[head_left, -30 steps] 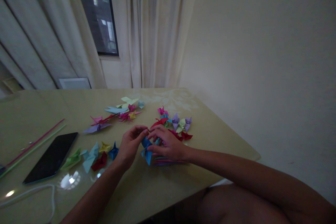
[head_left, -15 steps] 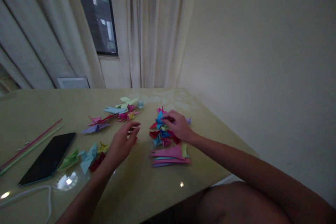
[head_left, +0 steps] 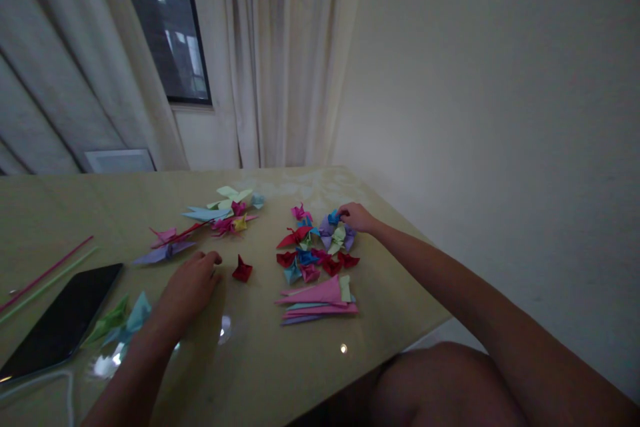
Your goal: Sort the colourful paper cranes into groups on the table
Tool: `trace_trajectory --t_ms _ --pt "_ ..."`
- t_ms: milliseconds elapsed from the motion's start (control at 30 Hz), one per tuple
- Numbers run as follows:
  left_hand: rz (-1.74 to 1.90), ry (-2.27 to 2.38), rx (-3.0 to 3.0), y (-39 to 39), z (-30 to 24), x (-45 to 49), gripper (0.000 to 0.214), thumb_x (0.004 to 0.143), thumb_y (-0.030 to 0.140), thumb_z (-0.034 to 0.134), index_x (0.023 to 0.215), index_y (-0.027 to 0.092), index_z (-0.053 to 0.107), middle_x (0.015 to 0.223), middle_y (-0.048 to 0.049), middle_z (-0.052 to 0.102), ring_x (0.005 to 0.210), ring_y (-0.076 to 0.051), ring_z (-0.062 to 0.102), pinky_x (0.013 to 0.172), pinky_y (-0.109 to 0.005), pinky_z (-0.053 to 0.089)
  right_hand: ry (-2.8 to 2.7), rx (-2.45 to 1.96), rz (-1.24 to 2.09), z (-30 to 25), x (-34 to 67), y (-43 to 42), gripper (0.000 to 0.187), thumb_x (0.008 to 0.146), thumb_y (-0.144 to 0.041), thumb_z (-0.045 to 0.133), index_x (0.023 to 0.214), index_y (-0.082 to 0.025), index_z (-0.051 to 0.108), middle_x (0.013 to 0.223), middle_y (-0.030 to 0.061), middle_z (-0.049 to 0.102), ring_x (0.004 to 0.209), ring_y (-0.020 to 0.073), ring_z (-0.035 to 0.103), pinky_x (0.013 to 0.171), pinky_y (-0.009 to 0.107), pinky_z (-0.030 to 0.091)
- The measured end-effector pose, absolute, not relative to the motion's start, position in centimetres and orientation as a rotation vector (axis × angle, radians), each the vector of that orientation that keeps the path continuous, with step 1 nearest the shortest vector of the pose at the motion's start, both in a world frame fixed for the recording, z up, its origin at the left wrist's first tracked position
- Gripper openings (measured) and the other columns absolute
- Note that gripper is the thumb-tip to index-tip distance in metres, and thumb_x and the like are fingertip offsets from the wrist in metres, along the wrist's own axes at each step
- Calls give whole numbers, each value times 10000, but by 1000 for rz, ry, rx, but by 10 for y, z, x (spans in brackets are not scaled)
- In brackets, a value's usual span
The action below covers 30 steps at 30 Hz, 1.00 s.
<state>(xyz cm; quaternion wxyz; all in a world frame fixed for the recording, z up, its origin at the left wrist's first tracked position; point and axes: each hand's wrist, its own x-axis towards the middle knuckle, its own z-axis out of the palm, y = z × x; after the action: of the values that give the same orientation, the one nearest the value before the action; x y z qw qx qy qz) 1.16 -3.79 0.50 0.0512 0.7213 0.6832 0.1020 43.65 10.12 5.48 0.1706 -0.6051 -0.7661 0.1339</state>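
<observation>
In the head view, the right hand [head_left: 356, 216] pinches a blue paper piece [head_left: 333, 217] above purple folds [head_left: 326, 232] on the desk [head_left: 300, 363], probably light and easily crushed, so best held by a creased edge, while the left hand [head_left: 193, 281], its grip unclear, is near a red piece [head_left: 243, 271].

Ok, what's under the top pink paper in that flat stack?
Below the top pink paper, edges of a light-blue strip, more pink strips and a purple strip show. Their covered parts can't be seen.
</observation>
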Motion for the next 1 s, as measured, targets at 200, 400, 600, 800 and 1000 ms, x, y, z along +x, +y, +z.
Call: trace_trajectory --t_ms 200,400,600,800,1000 --pt "752 1952 2146 -34 12 25 453 814 171 525 1240 169 680 1279 -156 639 1159 -298 673 1061 -473 541 -2108 -1671 236 67 426 75 248 987 -49 560 1171 -111 713 1219 141 709 1070 204 663 1041 377 496" --pt "1219 1605 1840 -33 15 41 490 806 407 647 1245 190 660 1322 -148 576 1134 -303 687 834 -438 670 -2119 -1342 198 58 373 13 269 924 -76 607 1157 -165 705 1140 97 692 1034 212 650 977 348 499" --pt "1401 1400 1823 -38 15 61 607 861 368 648 1437 219 532 1288 -112 652 1141 -270 706 946 -476 651 -2254 -964 405 58 319 -27 221 986 -162 636 1199 -168 693 1140 95 703 1093 232 650 1010 384 487" --pt "1308 1190 2235 -56 14 87 546 971 235 531 1511 289 478 1333 -111 672 1104 -234 737 974 -433 626 -2145 -906 638 65 301 -37 313 969 -271 729 1255 -180 645 1134 73 691 931 185 661 858 317 516" --pt "1263 1120 2292 -62 14 99 498 1014 275 524 1507 311 464 1327 -95 631 1048 -206 743 925 -385 632 -2121 -910 677 61 309 -27 71 924 -112 702 935 -182 707 865 8 706 804 163 644 763 278 478"
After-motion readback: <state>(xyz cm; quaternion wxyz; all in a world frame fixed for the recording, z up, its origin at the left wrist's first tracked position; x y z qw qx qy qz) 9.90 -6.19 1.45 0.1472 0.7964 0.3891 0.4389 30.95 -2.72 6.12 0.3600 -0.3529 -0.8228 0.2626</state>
